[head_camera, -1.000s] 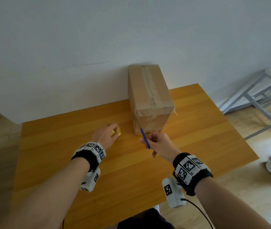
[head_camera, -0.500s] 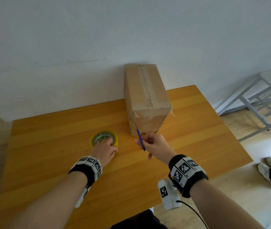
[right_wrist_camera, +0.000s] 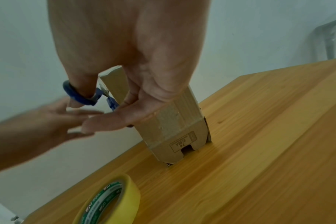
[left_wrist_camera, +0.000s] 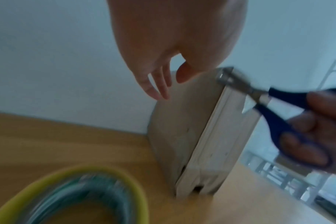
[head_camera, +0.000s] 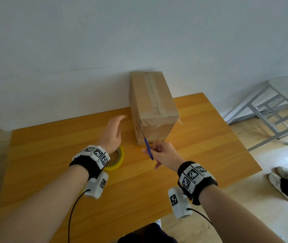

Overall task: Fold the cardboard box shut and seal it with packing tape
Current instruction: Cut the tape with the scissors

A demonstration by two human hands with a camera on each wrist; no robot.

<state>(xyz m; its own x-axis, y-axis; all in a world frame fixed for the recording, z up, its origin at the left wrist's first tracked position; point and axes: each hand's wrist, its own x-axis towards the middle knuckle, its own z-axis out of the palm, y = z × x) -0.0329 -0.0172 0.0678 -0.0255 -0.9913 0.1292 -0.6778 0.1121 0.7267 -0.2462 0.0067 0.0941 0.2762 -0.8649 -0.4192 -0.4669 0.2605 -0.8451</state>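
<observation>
On the wooden table (head_camera: 209, 155), the right hand (head_camera: 164, 155) grips blue scissors (head_camera: 148, 149) at the taped box (head_camera: 152, 106); the left hand (head_camera: 112, 132) hovers spread, empty.

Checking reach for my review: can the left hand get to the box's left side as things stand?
Probably yes: the left hand is open and raised beside the box, with nothing between them; the tape roll lies behind it.

— How many boxes?
— One cardboard box (head_camera: 152, 106), just beyond the scissors' blades.
— Tape rolls?
— One yellow roll of tape (head_camera: 117, 160), beside the grip on its left.
— Scissors?
— One pair of blue-handled scissors (head_camera: 148, 149), pinched in the right hand (head_camera: 164, 155).
— Hands?
— Two. The left hand (head_camera: 112, 133) holds nothing.
— Tables?
— One wooden table (head_camera: 209, 137) under it all, and one grey metal-framed table (head_camera: 280, 104) well off to the right.
— Shoes?
— Two white shoes (head_camera: 278, 181) on the floor, far right.
</observation>
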